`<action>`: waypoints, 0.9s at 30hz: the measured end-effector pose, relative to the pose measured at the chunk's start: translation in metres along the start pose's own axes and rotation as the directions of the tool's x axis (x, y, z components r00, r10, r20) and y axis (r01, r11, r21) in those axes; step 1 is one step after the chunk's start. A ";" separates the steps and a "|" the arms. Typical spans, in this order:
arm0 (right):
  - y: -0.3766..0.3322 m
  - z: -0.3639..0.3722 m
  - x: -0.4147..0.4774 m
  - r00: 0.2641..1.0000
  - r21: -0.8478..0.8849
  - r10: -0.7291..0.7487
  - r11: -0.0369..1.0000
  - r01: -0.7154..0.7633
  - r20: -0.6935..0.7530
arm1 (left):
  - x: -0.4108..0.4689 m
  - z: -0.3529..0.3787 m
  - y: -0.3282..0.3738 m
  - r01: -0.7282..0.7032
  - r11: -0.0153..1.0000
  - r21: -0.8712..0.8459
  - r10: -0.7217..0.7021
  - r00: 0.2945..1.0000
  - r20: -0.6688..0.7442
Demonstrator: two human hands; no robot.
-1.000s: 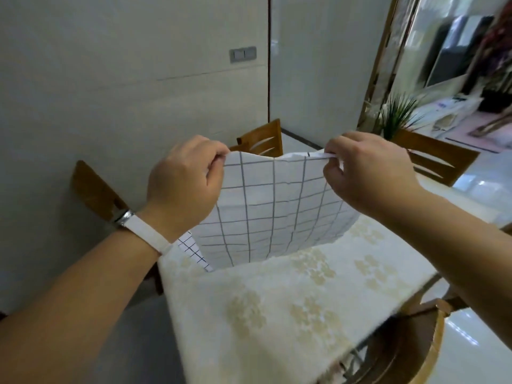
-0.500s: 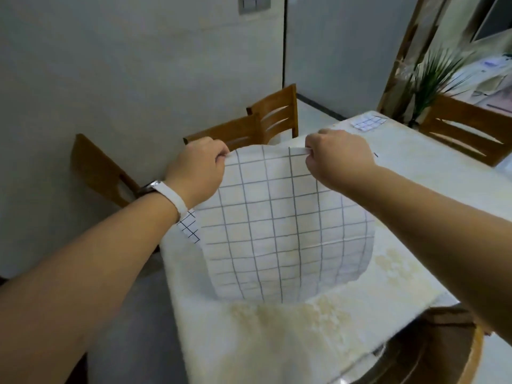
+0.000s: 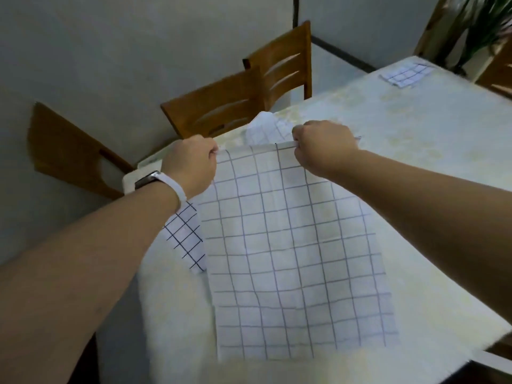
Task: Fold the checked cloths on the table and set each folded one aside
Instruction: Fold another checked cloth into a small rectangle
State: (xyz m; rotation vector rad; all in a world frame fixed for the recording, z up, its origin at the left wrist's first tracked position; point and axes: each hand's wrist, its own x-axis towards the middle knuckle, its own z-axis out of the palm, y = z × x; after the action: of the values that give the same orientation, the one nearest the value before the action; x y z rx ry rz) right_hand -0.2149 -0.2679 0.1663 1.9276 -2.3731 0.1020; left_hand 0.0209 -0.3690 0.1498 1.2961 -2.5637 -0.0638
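1. Cloth (image 3: 291,259) lay spread on the table (image 3: 429,151), with its near edge close to the table's front edge.
2. Open tabletop lay to the right and beyond. A folded cloth (image 3: 406,74) sat at the far corner, well apart.
3. The left side was tight: a darker-checked cloth (image 3: 184,239) was tucked under the cloth's left edge. A crumpled cloth (image 3: 263,131) lay just past the far edge.
4. Left hand (image 3: 191,164) had its fingers curled, pinching the far-left corner.
5. Right hand (image 3: 324,146) was fisted, pinching the far edge toward its right end. Both arms were stretched forward.
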 end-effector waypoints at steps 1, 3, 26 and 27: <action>0.003 0.011 0.007 1.000 -0.008 -0.004 1.000 0.004 0.018 | 0.005 0.011 -0.002 0.011 1.000 0.011 -0.011 1.000 0.019; 0.008 0.034 0.019 0.999 -0.016 -0.021 1.000 0.022 0.042 | 0.013 0.034 -0.006 0.024 0.999 0.028 -0.026 0.998 0.065; 0.035 0.169 0.006 0.985 0.080 -0.106 0.992 0.096 0.132 | -0.060 0.189 0.015 -0.453 0.888 0.076 0.412 0.858 0.306; 0.035 0.168 0.005 0.987 0.085 -0.105 0.992 0.095 0.123 | -0.065 0.193 0.016 -0.467 0.882 0.057 0.424 0.841 0.336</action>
State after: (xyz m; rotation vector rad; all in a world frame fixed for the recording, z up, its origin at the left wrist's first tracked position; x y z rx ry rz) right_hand -0.2535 -0.2832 -0.0007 2.1478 -2.3781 0.0692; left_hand -0.0045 -0.3229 -0.0481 0.7328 -3.1333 -0.0021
